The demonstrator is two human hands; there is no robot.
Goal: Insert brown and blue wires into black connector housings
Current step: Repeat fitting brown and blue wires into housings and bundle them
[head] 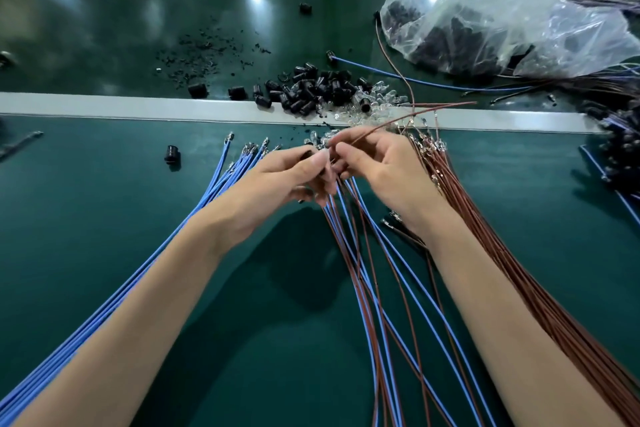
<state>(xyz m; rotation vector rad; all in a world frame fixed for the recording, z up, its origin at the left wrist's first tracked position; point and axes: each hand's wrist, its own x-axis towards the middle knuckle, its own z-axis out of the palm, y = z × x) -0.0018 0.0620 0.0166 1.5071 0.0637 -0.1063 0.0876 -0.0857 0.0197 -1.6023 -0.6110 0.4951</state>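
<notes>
My left hand (294,177) grips a bunch of assembled brown and blue wires (381,288) that hang down toward me; a black housing is mostly hidden in its fingers. My right hand (377,163) pinches a single brown wire (408,116) whose free end points up and right. The two hands meet fingertip to fingertip over the green mat. A bundle of loose blue wires (166,246) lies at the left, a bundle of loose brown wires (502,253) at the right. A heap of black connector housings (311,90) sits beyond the hands.
A clear plastic bag (491,10) with more black housings lies at the back right. One stray black housing (172,153) stands left of the blue wires. A grey rail (104,104) crosses the green table. Finished wires (616,149) pile at the right edge.
</notes>
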